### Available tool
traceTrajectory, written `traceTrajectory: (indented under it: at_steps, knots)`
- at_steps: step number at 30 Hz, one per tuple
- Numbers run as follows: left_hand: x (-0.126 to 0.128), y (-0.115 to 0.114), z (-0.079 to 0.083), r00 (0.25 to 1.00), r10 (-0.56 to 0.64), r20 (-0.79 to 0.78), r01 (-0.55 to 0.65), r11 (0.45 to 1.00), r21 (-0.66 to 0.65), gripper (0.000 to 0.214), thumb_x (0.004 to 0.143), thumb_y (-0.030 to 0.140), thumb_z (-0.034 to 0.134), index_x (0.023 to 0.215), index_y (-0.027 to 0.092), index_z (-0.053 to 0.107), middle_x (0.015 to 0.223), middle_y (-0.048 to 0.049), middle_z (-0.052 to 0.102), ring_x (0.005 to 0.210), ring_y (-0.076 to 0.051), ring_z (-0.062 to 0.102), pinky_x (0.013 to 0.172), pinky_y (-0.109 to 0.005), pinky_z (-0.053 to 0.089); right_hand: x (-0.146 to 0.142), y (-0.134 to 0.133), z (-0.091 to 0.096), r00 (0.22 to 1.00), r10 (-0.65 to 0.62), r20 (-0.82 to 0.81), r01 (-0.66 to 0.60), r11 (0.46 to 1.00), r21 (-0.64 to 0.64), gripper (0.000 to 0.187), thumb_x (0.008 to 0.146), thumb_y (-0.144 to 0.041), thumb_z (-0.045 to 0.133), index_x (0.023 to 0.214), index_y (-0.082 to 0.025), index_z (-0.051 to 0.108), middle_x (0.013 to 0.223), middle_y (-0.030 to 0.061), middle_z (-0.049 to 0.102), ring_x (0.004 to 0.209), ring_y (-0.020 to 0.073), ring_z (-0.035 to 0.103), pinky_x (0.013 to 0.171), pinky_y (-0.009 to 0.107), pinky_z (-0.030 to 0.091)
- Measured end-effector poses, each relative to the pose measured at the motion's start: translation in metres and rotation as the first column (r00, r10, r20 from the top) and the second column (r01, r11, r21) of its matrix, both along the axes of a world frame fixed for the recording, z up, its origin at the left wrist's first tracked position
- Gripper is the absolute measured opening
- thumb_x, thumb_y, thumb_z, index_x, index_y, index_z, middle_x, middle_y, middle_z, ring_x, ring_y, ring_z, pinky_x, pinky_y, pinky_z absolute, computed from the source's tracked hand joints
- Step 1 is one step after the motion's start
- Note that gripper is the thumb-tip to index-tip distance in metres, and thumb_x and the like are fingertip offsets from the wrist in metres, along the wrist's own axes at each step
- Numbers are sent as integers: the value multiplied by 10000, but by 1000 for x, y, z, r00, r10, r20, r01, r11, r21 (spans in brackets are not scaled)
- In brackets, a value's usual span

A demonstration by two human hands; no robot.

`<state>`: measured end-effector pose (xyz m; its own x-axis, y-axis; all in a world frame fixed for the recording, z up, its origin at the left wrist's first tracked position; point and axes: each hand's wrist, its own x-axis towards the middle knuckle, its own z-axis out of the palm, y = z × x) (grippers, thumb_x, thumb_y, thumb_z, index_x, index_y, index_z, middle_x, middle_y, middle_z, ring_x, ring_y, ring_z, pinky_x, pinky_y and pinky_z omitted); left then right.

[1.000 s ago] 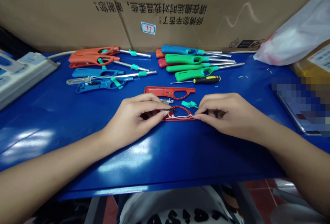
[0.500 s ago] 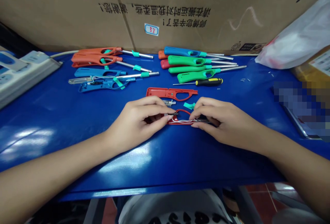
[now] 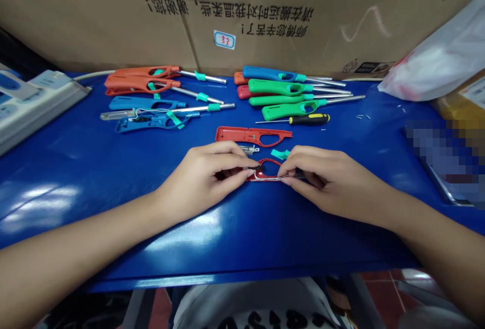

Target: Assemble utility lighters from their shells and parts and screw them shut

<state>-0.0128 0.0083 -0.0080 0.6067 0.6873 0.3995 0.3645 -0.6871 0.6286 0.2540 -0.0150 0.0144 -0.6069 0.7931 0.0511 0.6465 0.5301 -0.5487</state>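
In front of me lies a red lighter casing half [image 3: 271, 161], its inside facing up. My left hand [image 3: 210, 175] is closed at its handle end, with fingertips on a small black part [image 3: 257, 168]. My right hand [image 3: 322, 177] pinches white wires [image 3: 265, 178] at the barrel end, where a metal tube is mostly covered by my fingers. The wires run along the casing's lower edge between both hands. Just behind lie the other red casing half [image 3: 253, 136], a clear lighter tank [image 3: 249, 150] partly hidden by my left hand, and a turquoise trigger [image 3: 280, 154].
Assembled lighters [image 3: 282, 86] and a yellow-black screwdriver [image 3: 309, 119] lie at the back right. Orange and blue lighters [image 3: 147, 84], one opened, are at back left. A power strip [image 3: 41, 99] stands left; small screws [image 3: 362, 116] and a plastic bag [image 3: 435, 56] are right.
The white wires, bowed up into the trigger opening before, now lie flatter along the casing's lower edge. My right fingertips have shifted slightly left; my left hand stays nearly still.
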Motion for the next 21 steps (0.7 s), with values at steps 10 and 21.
traceTrajectory:
  at_steps: [10,21]
  knots:
    - [1,0,1,1000,4,18,-4,1000,6,194,926,135,692,1097,155,782,983,-55,746,848,-123,727,756,-193,575,4,6,1,948,-226,-222,276,933,229,119,889,-185,700,1007,-201,697,921,13,626,514,66,394,507,274,376]
    - [0,-1,2,1000,-6,23,7,999,-40,221,936,126,658,1111,172,785,1032,-75,768,895,-149,739,802,-232,591,5,20,0,902,-321,-287,321,946,-51,197,925,-341,671,1024,-187,743,660,-26,564,529,102,462,498,261,385]
